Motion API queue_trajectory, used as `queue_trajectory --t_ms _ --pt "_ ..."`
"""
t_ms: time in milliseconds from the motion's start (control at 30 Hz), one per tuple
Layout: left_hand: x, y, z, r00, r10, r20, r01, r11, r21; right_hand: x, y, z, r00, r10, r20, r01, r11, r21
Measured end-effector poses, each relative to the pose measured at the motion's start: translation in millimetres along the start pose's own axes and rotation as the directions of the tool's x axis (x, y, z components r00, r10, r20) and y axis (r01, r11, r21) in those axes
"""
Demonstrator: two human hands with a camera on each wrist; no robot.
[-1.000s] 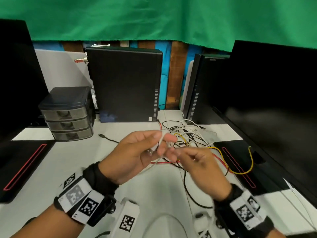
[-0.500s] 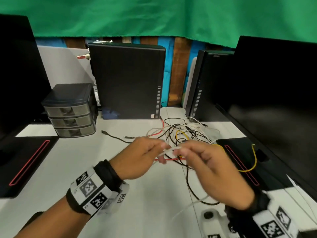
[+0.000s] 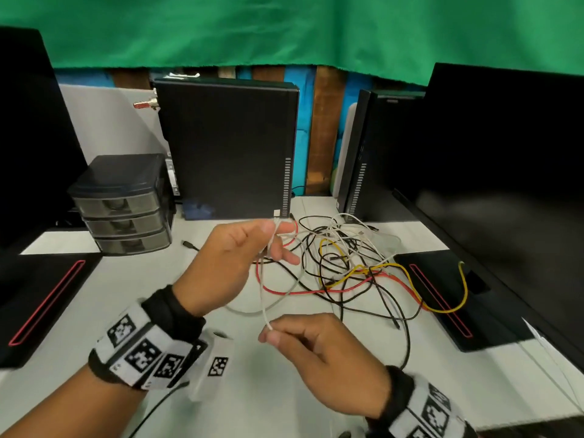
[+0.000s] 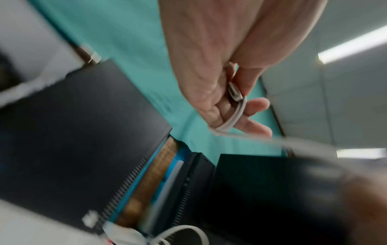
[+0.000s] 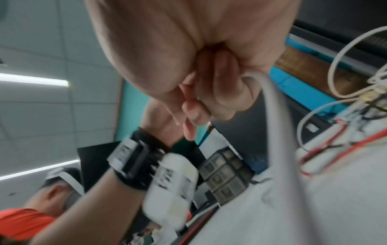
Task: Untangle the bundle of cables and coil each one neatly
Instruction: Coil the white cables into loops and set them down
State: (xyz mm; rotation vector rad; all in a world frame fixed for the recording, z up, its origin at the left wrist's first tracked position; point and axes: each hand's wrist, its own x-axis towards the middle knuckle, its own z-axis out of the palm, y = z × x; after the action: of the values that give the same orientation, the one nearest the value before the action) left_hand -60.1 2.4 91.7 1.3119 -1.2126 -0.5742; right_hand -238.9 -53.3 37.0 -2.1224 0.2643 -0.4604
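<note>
Green cloth hung behind a pale grey desk [image 3: 132, 298] crowded with black computer towers [image 3: 227, 147] and a grey three-drawer organiser [image 3: 123, 213]. Tangled bundle of black, red, yellow and white cables [image 3: 344, 263] sat mid-desk, just beyond the hands. Left hand [image 3: 234, 263] pinched the thin white cable [image 3: 264, 298] by its plug end, looped round the fingers, probably starting a coil. Right hand [image 3: 319, 349] pinched it lower down, keeping it taut. Its far part looked snagged in the pile.
</note>
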Motion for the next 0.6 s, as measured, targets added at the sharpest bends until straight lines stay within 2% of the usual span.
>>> queue_trajectory --t_ms 67,167,233,333,367,433,500,567,600 --pt "-1 -10 -2 0.998 0.052 0.045 -0.061 0.975 0.215 -1 -16 -16 0.999 -0.048 -0.018 0.048 0.999 -0.008" --pt "-7 -14 4 0.978 -0.044 0.203 -0.018 0.956 0.292 -2 -31 -45 0.979 -0.114 -0.168 0.118 0.993 0.014" --pt "-12 -7 13 0.942 -0.092 0.323 0.025 0.978 0.205 2 -30 -63 0.944 -0.134 -0.303 0.143 0.990 0.007" --pt "-16 7 19 0.902 -0.089 0.423 0.153 0.981 -0.120 9 -15 -77 0.900 -0.084 -0.428 0.128 0.989 0.076" --pt "-16 12 19 0.913 -0.069 0.402 0.172 0.959 -0.225 12 -8 -75 0.899 -0.068 -0.433 0.112 0.991 0.078" --pt "-15 21 18 0.958 -0.054 0.280 0.174 0.890 -0.423 14 5 -61 0.919 -0.013 -0.395 0.049 0.995 0.082" --pt "-11 24 15 0.991 -0.059 0.122 0.119 0.803 -0.584 13 14 -36 0.957 0.063 -0.285 -0.032 0.993 0.111" --pt "-6 22 10 0.998 -0.060 -0.012 0.039 0.788 -0.615 7 17 -11 0.989 0.074 -0.127 -0.066 0.996 0.063" --pt "-4 21 6 0.997 -0.042 -0.059 0.003 0.836 -0.548 4 12 -3 0.998 0.042 -0.050 -0.042 0.999 0.008"
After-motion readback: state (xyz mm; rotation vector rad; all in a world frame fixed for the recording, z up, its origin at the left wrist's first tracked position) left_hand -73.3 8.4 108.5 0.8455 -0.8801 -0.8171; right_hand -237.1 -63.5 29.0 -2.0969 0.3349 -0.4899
